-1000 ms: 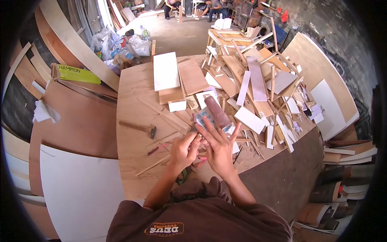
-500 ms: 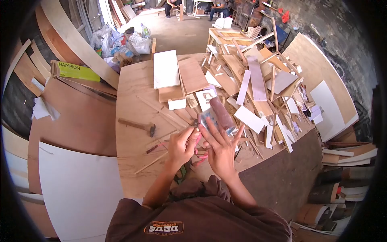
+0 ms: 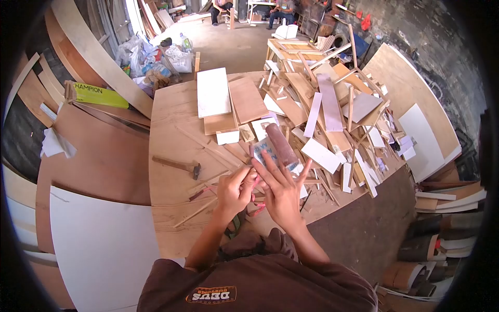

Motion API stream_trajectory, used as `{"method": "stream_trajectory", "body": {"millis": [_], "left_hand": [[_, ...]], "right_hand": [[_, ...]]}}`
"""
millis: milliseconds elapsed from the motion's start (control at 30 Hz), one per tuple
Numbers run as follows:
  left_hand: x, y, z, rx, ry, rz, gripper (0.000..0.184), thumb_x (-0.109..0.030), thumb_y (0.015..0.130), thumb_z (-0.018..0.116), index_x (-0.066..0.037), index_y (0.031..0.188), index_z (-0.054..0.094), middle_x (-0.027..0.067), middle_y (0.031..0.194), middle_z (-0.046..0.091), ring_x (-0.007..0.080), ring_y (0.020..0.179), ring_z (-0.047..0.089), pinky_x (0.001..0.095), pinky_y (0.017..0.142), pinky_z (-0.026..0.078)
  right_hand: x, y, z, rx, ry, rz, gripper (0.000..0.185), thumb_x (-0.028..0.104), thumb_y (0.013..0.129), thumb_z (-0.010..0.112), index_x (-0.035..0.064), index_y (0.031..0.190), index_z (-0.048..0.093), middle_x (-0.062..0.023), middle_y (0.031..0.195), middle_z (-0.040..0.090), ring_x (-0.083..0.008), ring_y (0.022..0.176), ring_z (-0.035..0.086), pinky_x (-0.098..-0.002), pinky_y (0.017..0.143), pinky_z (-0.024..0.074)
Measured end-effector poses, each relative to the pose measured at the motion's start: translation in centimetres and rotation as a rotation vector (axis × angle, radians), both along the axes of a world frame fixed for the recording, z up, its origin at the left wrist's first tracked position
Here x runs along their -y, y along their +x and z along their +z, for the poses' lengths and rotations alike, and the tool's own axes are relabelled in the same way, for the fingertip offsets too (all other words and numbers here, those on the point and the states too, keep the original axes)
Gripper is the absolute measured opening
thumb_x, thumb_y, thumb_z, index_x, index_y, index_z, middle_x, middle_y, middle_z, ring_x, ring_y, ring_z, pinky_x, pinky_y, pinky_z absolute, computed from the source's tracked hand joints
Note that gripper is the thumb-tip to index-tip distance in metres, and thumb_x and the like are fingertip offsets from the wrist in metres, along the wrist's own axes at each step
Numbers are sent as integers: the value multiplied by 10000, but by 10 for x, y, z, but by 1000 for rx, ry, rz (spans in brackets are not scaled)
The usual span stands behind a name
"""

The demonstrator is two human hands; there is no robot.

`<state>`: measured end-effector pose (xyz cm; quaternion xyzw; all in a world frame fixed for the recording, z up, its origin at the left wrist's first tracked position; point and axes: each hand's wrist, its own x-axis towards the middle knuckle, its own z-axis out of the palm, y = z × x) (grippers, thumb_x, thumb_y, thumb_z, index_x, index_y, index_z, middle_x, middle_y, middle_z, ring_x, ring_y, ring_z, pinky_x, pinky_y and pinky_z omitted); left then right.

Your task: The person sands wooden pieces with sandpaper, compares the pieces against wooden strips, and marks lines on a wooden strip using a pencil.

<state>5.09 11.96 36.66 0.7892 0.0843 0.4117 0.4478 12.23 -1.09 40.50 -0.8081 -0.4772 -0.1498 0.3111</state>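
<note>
Bags bulge, contents unclear; right hand touches printed sheet.

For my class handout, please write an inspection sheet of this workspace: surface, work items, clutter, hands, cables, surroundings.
Surface: plywood tabletop, partly covered.
Work items: brown curled sheet, blue-printed on its pale side; likely sandpaper.
Clutter: heaped wood offcuts at right; hammer lying at left.
Hands: left hand curled by the sheet's near edge; right hand spread over its printed side; grips unclear.
Cables: nothing seen.
Surroundings: boards at left; plastic bags beyond the tabletop; people at the back.
</note>
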Motion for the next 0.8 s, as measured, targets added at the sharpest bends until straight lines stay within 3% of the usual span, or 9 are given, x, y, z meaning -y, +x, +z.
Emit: {"method": "stream_trajectory", "body": {"millis": [500,800], "left_hand": [[7,3,-3,-34,30,-2,213,-220,1034,581,-27,990,660,115,671,634,237,479,616,347,453,425],[5,0,2,-19,-25,-9,227,-227,1038,577,-22,974,651,115,671,635,247,479,614,349,452,424]], "right_hand": [[5,4,-6,-19,-11,-33,506,174,966,593,281,1460,561,-12,1478,565,-244,1162,623,-763,1144,-70],[5,0,-5,-67,12,2,499,177,975,581,278,1463,558,-16,1477,565,-276,1253,586,-747,1151,-82]]}}
